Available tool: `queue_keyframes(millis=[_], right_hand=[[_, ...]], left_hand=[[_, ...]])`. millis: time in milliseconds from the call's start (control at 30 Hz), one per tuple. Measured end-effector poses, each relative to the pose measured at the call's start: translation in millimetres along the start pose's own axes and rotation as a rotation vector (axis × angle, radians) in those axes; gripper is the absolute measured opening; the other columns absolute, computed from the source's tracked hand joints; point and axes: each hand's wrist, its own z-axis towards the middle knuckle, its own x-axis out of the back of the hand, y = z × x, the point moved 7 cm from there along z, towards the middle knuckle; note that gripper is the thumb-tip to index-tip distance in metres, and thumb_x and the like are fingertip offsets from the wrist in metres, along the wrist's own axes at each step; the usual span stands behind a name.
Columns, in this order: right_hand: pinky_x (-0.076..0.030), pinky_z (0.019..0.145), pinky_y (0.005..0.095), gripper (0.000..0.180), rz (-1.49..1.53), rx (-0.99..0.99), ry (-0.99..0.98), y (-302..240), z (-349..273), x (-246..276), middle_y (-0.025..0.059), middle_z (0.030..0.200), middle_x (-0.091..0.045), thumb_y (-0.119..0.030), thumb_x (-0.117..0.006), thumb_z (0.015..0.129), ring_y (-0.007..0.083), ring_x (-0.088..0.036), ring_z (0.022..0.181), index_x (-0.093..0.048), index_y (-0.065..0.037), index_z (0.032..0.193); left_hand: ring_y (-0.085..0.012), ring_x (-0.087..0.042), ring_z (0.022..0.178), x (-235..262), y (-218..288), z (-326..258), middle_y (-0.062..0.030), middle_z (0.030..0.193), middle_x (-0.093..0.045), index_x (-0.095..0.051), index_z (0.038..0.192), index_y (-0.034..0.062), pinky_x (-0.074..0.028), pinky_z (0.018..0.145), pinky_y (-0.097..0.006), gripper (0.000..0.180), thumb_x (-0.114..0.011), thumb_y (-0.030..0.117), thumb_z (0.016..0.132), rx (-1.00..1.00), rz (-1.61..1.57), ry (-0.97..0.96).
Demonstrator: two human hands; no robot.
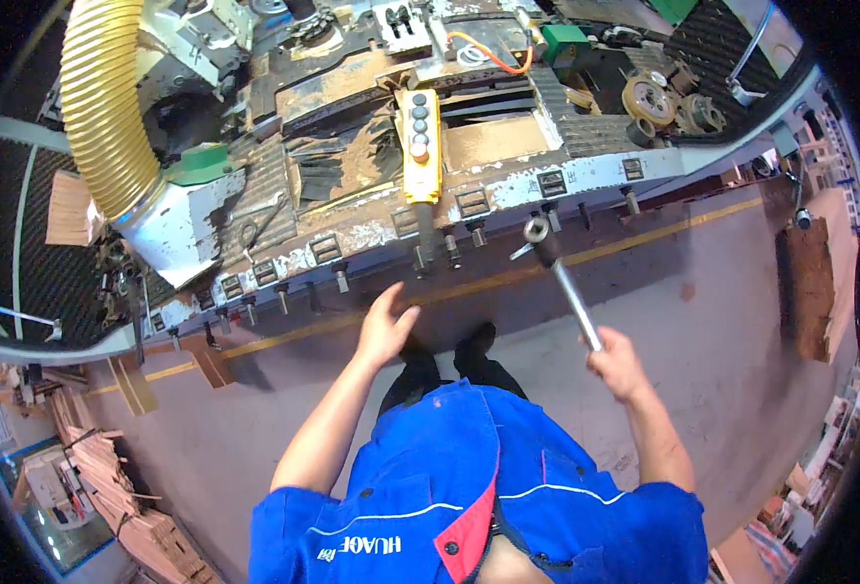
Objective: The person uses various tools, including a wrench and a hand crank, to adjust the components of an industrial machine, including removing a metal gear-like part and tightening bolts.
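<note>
My right hand is wrapped round the silver handle of a ratchet wrench. The tool slants up and to the left, with its dark head and a round silver end just short of the machine's front edge. My left hand is empty, its fingers apart and pointing at that edge. A yellow push-button control box lies on the machine bed above it, its dark cable end hanging over the edge. Several bolts stick out along the machine's front.
A ribbed yellow hose rises at the left of the machine. Dark round metal parts sit at its right end, and sawdust covers the bed. Wooden boards stand at the right; stacked timber lies at lower left.
</note>
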Motion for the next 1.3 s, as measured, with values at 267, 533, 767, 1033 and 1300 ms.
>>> queue_keyframes(millis=[267, 533, 767, 1033, 1300], right_hand=[[-0.041, 0.051, 0.0273, 0.022, 0.267, -0.285, 0.104, 155, -95, -61, 0.0021, 0.068, -0.06, -0.003, -0.058, 0.083, 0.0111, -0.054, 0.056, -0.066, 0.0, 0.103], [-0.04, 0.052, 0.0278, 0.023, 0.381, -0.335, 0.139, 192, -128, -87, 0.0029, 0.067, -0.059, -0.006, -0.058, 0.085, 0.0123, -0.053, 0.056, -0.065, 0.003, 0.105], [-0.041, 0.053, 0.0282, 0.024, 0.341, -0.339, 0.208, 179, -145, -62, 0.0028, 0.067, -0.059, -0.008, -0.057, 0.085, 0.0124, -0.055, 0.059, -0.066, 0.003, 0.105], [-0.037, 0.052, 0.0281, 0.021, 0.273, -0.416, 0.312, 184, -169, -27, 0.0017, 0.065, -0.057, -0.007, -0.058, 0.081, 0.0116, -0.051, 0.056, -0.068, 0.001, 0.096], [-0.037, 0.051, 0.0284, 0.006, 0.358, -0.43, 0.352, 207, -171, -11, 0.0017, 0.066, -0.058, -0.005, -0.057, 0.08, 0.012, -0.051, 0.055, -0.062, -0.003, 0.082]], left_hand=[[-0.0345, -0.062, 0.111, -43, 65, 69, -0.0216, 0.123, -0.058, -0.061, 0.137, 0.0042, -0.051, 0.099, -0.044, 0.059, -0.078, 0.034, 0.089, 0.119, 0.101, 0.327], [-0.0161, -0.058, 0.07, -80, 122, 62, -0.0066, 0.077, -0.064, -0.062, 0.094, 0.0011, -0.049, 0.066, -0.035, 0.033, -0.074, 0.031, 0.095, 0.07, -0.212, 0.03], [-0.0299, -0.067, 0.096, -143, 229, 98, -0.0212, 0.102, -0.07, -0.059, 0.107, -0.0046, -0.052, 0.089, -0.041, 0.037, -0.073, 0.028, 0.096, -0.021, -0.278, -0.018], [-0.0182, -0.06, 0.071, -264, 275, 149, -0.011, 0.09, -0.066, -0.05, 0.107, 0.0012, -0.054, 0.06, -0.035, 0.026, -0.068, 0.02, 0.101, 0.074, -0.781, -0.179], [-0.0273, -0.07, 0.11, -248, 256, 173, -0.0213, 0.122, -0.072, -0.063, 0.131, -0.005, -0.053, 0.096, -0.037, 0.045, -0.069, 0.024, 0.097, 0.109, -0.455, -0.035]])
